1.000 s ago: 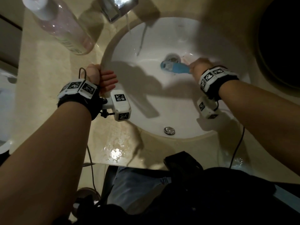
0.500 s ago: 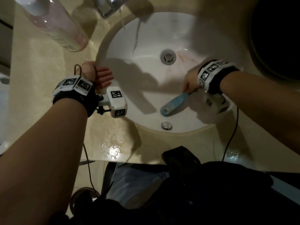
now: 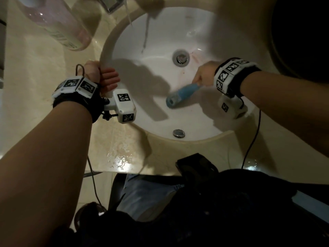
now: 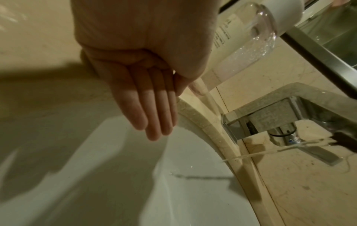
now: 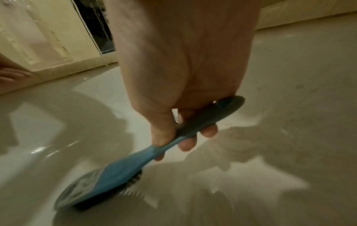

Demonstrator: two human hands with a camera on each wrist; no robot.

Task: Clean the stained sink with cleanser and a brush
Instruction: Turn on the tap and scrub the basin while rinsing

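Note:
The white sink (image 3: 204, 32) has faint pink stains (image 3: 195, 58) to the right of its drain (image 3: 180, 57). My right hand (image 3: 204, 75) grips the handle of a blue brush (image 3: 181, 94), and the brush head lies bristles down on the basin floor, nearer me than the drain. The right wrist view shows my fingers curled round the brush (image 5: 123, 168). My left hand (image 3: 101, 77) rests on the sink's left rim with straight fingers (image 4: 150, 107) hanging over the rim (image 4: 195, 120) into the basin. A clear cleanser bottle (image 3: 58, 24) stands on the counter at the back left.
A chrome faucet (image 3: 110, 4) at the back lets a thin stream of water (image 3: 129, 16) run into the basin. The overflow hole (image 3: 178, 133) sits in the near wall. The beige counter (image 3: 121, 163) is wet in front. A dark round object (image 3: 302, 32) stands at the right.
The brush swept from beside the drain down toward the near side of the basin, then a little back toward the middle. My left hand stayed on the rim.

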